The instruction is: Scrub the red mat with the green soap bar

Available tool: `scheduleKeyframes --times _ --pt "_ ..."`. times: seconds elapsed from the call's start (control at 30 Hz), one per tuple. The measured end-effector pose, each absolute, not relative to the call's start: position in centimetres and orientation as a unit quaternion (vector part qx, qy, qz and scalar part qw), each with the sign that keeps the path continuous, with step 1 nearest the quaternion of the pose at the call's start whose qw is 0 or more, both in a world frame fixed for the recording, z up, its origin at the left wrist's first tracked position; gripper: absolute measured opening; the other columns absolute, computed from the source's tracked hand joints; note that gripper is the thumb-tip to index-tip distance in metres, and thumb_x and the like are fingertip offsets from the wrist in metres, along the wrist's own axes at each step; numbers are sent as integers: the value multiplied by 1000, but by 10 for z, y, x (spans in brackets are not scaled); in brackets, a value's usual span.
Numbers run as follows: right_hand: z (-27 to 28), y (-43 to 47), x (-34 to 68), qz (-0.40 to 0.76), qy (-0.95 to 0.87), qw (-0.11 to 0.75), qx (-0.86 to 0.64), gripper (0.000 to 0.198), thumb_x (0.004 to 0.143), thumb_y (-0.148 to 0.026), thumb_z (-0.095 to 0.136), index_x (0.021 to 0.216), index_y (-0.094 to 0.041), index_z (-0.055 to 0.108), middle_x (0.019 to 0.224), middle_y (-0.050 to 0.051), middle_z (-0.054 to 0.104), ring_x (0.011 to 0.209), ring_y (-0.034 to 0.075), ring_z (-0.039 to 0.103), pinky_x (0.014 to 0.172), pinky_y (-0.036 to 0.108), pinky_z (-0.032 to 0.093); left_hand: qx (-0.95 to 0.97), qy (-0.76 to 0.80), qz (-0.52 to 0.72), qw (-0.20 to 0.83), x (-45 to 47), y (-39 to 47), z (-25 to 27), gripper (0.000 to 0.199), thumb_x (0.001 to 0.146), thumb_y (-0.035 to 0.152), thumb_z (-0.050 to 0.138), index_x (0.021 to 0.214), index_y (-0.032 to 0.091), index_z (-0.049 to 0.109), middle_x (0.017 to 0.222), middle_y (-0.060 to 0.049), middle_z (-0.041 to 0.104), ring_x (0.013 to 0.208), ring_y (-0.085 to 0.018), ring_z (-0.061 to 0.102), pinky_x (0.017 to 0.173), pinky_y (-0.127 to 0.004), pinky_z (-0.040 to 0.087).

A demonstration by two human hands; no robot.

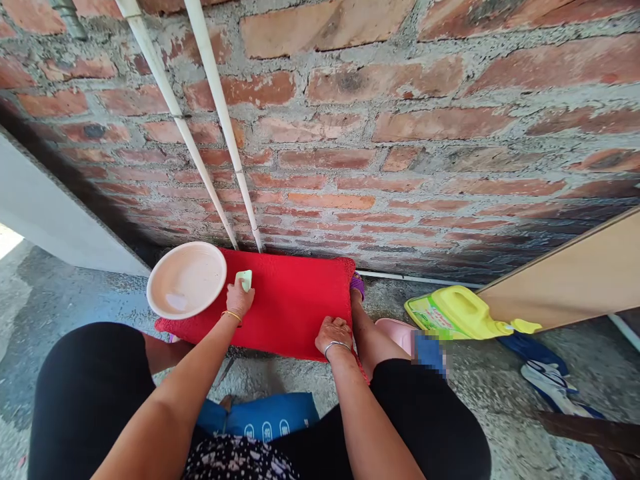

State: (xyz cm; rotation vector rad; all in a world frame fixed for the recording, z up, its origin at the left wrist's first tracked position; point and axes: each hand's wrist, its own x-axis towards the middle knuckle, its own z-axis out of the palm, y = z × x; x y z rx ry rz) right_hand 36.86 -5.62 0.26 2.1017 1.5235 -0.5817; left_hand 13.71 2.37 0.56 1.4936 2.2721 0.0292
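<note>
A red mat [295, 293] with a rough, fuzzy edge lies spread out in front of me, below the brick wall. My left hand [240, 300] is closed around a pale green block [245, 278], its kind not clear, over the left part of the mat. Flat on the near right corner of the mat lies my right hand [334, 333], fingers stretched out, with nothing seen in it. Beside the left hand, a pale pink basin [216, 267] overlaps the mat's left end and contains some liquid.
Two white pipes [220, 87] run down the brick wall [340, 160]. At right, a yellow jug [457, 310] lies on its side, with a shoe [550, 387] farther right. A blue printed bag [280, 413] is beneath me. Panels lean at left [65, 207] and right [565, 273].
</note>
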Motion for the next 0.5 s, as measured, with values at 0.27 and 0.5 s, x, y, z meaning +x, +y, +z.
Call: scheduleKeyframes --times 0.27,0.5 --pt "-4 -56 369 -212 558 233 768 54 84 -14 42 137 0 44 137 34 41 122 39 51 93 49 41 838 458 -146 256 203 -43 -22 65 80 35 59 141 32 39 148 -12 33 131 -33 40 104 -49 39" --pt "-9 -56 369 -208 553 226 775 59 83 -18 46 138 1 40 137 36 40 123 41 49 89 48 44 715 652 16 252 159 3 -6 50 84 37 57 133 29 49 124 -9 50 110 -23 56 96 -36 45"
